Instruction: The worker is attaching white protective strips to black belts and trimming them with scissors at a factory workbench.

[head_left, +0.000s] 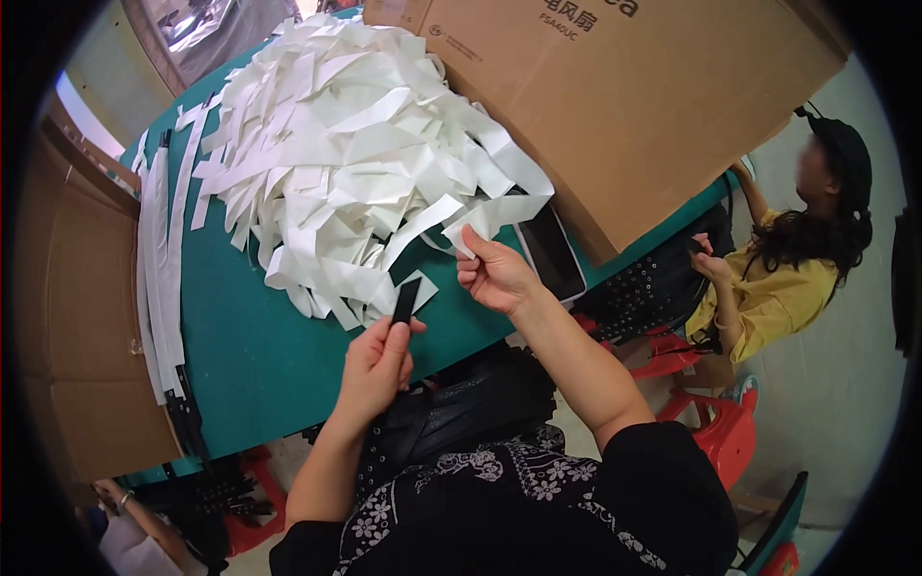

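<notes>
Strips [336,144] heaped at 11 o'clock; left hand [376,370] grips black strip [405,300], right hand [495,276] pinches white strip [511,209] at heap's 4 o'clock edge; overlaps could snag, dragging neighbours if tugged.

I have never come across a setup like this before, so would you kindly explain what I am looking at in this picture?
There is no machine here: a person works with two bare hands. The single picture comes from a wide fisheye camera on that person's head, looking down, which is why its edges bend.

On the green table lies a large heap of white strips. A cardboard box stands to the right of it, and a flat dark-faced object lies near the box.

The left hand grips a short black strip; the right hand pinches a white strip at the heap's near side. The person in yellow at the right is someone else.
</notes>
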The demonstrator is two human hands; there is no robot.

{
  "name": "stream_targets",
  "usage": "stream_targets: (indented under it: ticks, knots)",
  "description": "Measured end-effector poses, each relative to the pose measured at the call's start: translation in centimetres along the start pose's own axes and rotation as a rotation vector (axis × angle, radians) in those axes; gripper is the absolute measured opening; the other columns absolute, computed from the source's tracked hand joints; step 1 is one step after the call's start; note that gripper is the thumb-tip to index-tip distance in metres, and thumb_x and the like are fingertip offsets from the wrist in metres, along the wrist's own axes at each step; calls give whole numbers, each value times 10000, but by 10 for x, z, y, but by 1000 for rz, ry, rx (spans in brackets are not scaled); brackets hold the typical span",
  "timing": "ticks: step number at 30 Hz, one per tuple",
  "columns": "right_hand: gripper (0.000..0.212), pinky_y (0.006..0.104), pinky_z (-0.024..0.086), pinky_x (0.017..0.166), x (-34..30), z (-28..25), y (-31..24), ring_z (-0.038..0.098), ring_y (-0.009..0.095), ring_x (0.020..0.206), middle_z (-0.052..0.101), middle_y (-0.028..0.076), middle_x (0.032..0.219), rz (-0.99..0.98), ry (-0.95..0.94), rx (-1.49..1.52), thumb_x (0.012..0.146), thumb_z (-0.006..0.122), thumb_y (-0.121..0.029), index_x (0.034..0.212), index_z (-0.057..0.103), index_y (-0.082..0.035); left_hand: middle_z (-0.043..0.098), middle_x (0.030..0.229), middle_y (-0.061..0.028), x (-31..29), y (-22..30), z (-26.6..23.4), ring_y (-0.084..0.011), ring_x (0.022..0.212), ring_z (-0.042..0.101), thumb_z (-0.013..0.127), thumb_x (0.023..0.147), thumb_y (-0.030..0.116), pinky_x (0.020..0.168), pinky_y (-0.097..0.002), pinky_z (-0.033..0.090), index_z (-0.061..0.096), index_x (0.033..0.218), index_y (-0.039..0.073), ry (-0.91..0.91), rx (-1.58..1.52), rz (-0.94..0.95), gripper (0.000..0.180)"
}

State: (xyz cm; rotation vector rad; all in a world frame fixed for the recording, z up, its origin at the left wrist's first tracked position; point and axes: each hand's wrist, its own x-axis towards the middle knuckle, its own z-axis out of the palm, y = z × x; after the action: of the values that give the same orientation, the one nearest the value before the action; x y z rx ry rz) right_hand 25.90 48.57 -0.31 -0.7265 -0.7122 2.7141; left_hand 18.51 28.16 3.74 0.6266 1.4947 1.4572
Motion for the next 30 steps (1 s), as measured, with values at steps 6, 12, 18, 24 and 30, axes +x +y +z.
stream_targets:
  ticks: [6,12,18,24,30]
  knots:
    - [175,161,325,490,-6,12,19,380,41,537,429,-41,620,51,-63,97,837,574,-261,791,514,-103,397,460,37,1,2,21,-30,378,341,398,927,225,376,-183,271,544,908,5,69,176,98,265]
    - [169,181,336,506,-12,10,27,410,44,564,476,-36,664,17,-27,5,825,590,-256,828,524,-100,390,453,47,0,0,25,-23,372,330,409,924,230,365,-185,250,547,891,6,170,143,115,264]
    - [166,191,345,514,-13,14,30,433,44,576,513,-41,702,-9,-55,-36,816,601,-253,848,531,-106,388,449,49,0,-5,23,-20,373,329,412,923,234,363,-185,244,549,887,7,196,166,116,268]
    - [176,197,352,522,-13,16,30,432,46,577,525,-40,719,-54,-22,-92,808,614,-250,875,541,-104,392,445,44,1,-5,22,-24,365,334,417,920,235,359,-188,253,551,876,7,192,160,84,269]
    - [201,203,390,543,-18,21,23,503,69,652,590,3,808,-283,-69,-601,765,659,-163,914,581,-53,394,443,39,1,-2,13,-35,357,347,436,911,223,353,-191,275,555,854,11,75,122,-27,249]
